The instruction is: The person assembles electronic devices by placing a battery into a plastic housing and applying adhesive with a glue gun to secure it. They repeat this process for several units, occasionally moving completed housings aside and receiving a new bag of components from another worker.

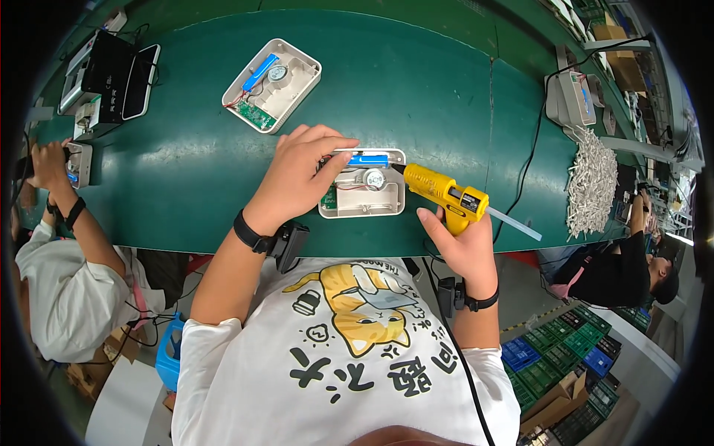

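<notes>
A white plastic housing (364,210) lies on the green table right before me. Inside it are a blue cylindrical battery (370,160), a round speaker (373,179), thin wires and a green circuit board (329,199). My left hand (305,175) grips the housing's far left corner, its thumb by the battery's left end; the hand covers that corner. In my right hand (465,241) is a yellow hot glue gun (439,186), with its dark nozzle at the battery's right end. A translucent glue stick (515,224) sticks out of the gun's rear.
A similar housing (297,104) with battery, speaker and board sits farther off. Small white parts are heaped (592,182) at the right, beside stacked housings (571,100). A black cable (537,134) crosses the table. Black equipment (97,82) stands far left. People sit on both sides.
</notes>
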The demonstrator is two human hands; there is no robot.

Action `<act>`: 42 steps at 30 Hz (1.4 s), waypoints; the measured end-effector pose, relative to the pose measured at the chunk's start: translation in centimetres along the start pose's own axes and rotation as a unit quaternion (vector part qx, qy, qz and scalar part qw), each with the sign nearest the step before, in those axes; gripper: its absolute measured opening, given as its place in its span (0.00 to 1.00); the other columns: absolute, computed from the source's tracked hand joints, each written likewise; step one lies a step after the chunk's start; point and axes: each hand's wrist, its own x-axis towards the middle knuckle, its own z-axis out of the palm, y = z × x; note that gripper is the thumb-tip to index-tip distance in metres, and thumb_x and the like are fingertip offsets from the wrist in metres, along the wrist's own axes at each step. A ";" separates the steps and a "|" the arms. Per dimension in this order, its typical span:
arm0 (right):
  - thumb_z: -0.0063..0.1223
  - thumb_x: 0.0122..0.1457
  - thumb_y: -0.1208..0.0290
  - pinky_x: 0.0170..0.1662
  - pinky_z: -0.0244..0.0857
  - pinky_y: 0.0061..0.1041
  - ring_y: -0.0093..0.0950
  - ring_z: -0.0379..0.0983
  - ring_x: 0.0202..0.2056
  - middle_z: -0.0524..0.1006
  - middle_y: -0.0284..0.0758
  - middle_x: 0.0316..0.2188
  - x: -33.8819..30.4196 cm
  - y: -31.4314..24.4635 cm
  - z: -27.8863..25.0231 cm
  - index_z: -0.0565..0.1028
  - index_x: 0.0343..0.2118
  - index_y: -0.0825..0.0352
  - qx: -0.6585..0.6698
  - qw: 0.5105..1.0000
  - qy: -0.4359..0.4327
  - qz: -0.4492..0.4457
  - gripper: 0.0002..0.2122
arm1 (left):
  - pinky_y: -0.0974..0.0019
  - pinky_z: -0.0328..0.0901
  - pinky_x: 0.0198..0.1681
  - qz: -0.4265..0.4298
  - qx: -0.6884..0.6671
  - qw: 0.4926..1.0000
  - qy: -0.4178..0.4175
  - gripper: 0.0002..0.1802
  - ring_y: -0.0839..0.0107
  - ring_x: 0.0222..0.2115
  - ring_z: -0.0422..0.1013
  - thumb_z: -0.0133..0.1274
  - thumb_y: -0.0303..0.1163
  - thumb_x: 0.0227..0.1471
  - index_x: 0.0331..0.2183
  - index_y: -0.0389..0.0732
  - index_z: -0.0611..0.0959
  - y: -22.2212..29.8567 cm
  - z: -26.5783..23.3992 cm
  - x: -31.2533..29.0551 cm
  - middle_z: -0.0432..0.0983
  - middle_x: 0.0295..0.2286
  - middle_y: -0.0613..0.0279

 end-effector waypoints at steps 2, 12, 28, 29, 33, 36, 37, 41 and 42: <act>0.70 0.62 0.71 0.34 0.67 0.19 0.15 0.71 0.30 0.78 0.25 0.30 0.2 -0.3 1.0 0.79 0.40 0.71 0.079 0.994 0.017 -0.072 0.11 | 0.59 0.60 0.52 0.005 0.001 1.000 -0.007 0.16 0.64 0.42 0.71 0.57 0.29 0.62 0.50 0.44 0.88 0.3 -0.2 -0.4 0.81 0.44 0.64; 0.69 0.63 0.71 0.36 0.70 0.20 0.16 0.74 0.30 0.80 0.27 0.28 2.0 -3.0 2.4 0.79 0.39 0.71 -0.013 0.996 -0.083 -0.015 0.10 | 0.57 0.57 0.54 0.024 0.013 0.999 -0.033 0.33 0.60 0.49 0.69 0.51 0.21 0.46 0.56 0.43 0.82 0.7 -0.7 -0.5 0.77 0.50 0.62; 0.70 0.61 0.72 0.34 0.70 0.22 0.18 0.75 0.33 0.82 0.30 0.34 2.3 -2.1 2.3 0.79 0.40 0.70 0.016 0.995 -0.057 -0.082 0.10 | 0.55 0.63 0.54 0.044 0.010 0.999 0.030 0.28 0.57 0.48 0.71 0.48 0.19 0.50 0.53 0.41 0.84 -0.2 -0.3 -0.6 0.77 0.48 0.56; 0.70 0.61 0.73 0.34 0.70 0.22 0.18 0.75 0.33 0.81 0.31 0.35 2.1 -1.3 1.9 0.79 0.40 0.69 0.057 0.993 -0.059 -0.086 0.10 | 0.55 0.63 0.54 0.050 0.015 0.998 0.030 0.28 0.57 0.48 0.71 0.48 0.19 0.50 0.53 0.41 0.84 0.4 -0.3 -0.8 0.77 0.48 0.56; 0.63 0.64 0.75 0.32 0.69 0.22 0.18 0.74 0.30 0.81 0.35 0.38 0.7 1.4 -0.9 0.76 0.44 0.68 0.239 0.971 -0.004 -0.014 0.09 | 0.59 0.70 0.44 -0.077 -0.026 0.995 0.050 0.22 0.57 0.37 0.75 0.50 0.22 0.56 0.52 0.37 0.83 2.3 -0.1 -2.3 0.77 0.47 0.53; 0.60 0.66 0.74 0.30 0.68 0.23 0.18 0.71 0.28 0.80 0.38 0.41 0.0 5.2 -2.6 0.74 0.45 0.68 0.337 0.940 0.058 -0.014 0.09 | 0.62 0.72 0.38 -0.033 -0.095 0.995 -0.002 0.21 0.60 0.31 0.77 0.50 0.22 0.59 0.54 0.35 0.82 1.3 0.3 -0.4 0.76 0.47 0.51; 0.58 0.68 0.74 0.29 0.68 0.23 0.19 0.70 0.26 0.80 0.40 0.42 -0.2 6.3 -2.5 0.73 0.46 0.68 0.383 0.920 0.086 -0.010 0.08 | 0.62 0.72 0.38 -0.027 -0.091 0.996 0.001 0.21 0.60 0.31 0.77 0.50 0.22 0.59 0.54 0.35 0.82 0.8 0.8 0.6 0.76 0.47 0.51; 0.55 0.70 0.73 0.28 0.66 0.24 0.19 0.67 0.24 0.79 0.42 0.43 -0.2 9.4 -1.1 0.71 0.46 0.67 0.410 0.905 0.108 -0.023 0.07 | 0.61 0.72 0.39 -0.053 -0.162 0.981 0.093 0.21 0.62 0.32 0.77 0.51 0.23 0.61 0.55 0.35 0.81 -0.3 3.9 6.6 0.76 0.47 0.51; 0.55 0.70 0.73 0.28 0.66 0.24 0.19 0.67 0.24 0.79 0.42 0.43 -0.1 9.6 -1.0 0.71 0.46 0.67 0.412 0.904 0.108 -0.030 0.07 | 0.62 0.72 0.40 -0.054 -0.148 0.980 0.125 0.22 0.61 0.34 0.77 0.51 0.23 0.61 0.56 0.36 0.81 -0.4 4.4 8.2 0.76 0.49 0.50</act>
